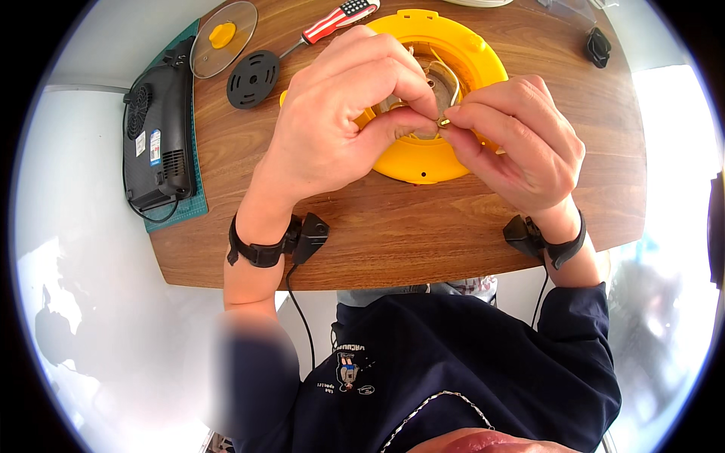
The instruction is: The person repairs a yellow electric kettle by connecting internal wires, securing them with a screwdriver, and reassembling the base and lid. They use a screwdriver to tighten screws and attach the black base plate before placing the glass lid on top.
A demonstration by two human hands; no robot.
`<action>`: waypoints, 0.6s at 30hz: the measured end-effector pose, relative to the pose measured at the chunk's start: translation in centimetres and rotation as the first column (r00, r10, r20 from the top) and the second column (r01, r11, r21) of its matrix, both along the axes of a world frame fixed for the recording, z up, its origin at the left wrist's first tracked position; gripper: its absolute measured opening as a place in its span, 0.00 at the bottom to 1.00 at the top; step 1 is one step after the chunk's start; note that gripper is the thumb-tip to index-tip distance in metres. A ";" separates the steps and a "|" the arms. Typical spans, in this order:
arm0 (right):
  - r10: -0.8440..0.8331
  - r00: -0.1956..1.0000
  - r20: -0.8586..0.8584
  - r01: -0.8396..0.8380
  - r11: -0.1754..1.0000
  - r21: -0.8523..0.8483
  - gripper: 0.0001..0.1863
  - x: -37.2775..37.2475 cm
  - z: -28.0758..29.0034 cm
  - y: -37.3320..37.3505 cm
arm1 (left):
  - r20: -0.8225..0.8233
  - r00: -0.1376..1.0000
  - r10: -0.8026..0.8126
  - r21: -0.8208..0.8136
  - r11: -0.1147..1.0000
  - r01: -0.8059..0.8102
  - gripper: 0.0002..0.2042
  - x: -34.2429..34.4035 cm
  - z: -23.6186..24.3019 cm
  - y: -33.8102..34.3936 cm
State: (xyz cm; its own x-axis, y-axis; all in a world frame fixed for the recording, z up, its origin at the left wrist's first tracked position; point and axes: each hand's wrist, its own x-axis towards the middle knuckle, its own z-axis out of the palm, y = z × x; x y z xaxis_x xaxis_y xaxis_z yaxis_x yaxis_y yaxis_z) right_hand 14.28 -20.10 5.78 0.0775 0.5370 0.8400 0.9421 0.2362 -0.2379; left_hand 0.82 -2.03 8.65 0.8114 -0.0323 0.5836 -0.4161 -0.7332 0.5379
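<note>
Above a round yellow plastic housing [423,170], both my hands meet at a small brass-coloured wire connector [445,121]. My left hand [332,113] is closed, thumb and forefinger pinching at the connector's left side. From the other side, the fingertips of my right hand [521,136] grip the same piece. A white wire [455,83] curves up out of the housing beside the right fingertips. Inside the housing are more thin wires and a greyish metal part, partly hidden by my fingers. Each wrist wears a black strap with a small device.
Left of the housing are a screwdriver [332,23] with a flag-patterned handle, a slotted black disc [253,79] and a glass lid [224,34] with a yellow knob. A black appliance [158,136] rests on a green mat [200,198]. A black object [598,47] lies far right on the wooden table [408,234].
</note>
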 end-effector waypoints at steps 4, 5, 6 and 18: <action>0.006 0.999 0.033 -0.005 1.000 -0.006 0.14 0.0 0.1 -0.1 | -0.002 1.000 0.003 -0.002 1.000 -0.003 0.10 0.0 0.0 0.0; 0.011 0.999 0.031 -0.011 1.000 0.000 0.14 0.1 0.0 -0.1 | 0.000 1.000 0.002 -0.003 1.000 -0.002 0.10 0.0 0.0 0.0; 0.015 0.999 0.030 -0.015 1.000 0.005 0.15 0.1 0.0 0.0 | 0.002 1.000 0.000 -0.005 1.000 0.001 0.10 0.0 -0.1 0.0; -0.056 0.998 -0.028 0.055 0.998 -0.033 0.13 -0.1 0.6 -0.2 | 0.050 0.999 0.010 -0.022 1.000 -0.009 0.09 0.1 -0.2 -0.1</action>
State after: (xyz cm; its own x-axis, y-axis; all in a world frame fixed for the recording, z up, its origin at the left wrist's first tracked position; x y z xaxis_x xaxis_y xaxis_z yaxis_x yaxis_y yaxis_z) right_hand 14.22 -20.31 6.36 0.1318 0.5582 0.8192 0.9461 0.1759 -0.2721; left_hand 0.92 -2.14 8.41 0.7811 -0.0120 0.6243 -0.4365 -0.7255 0.5322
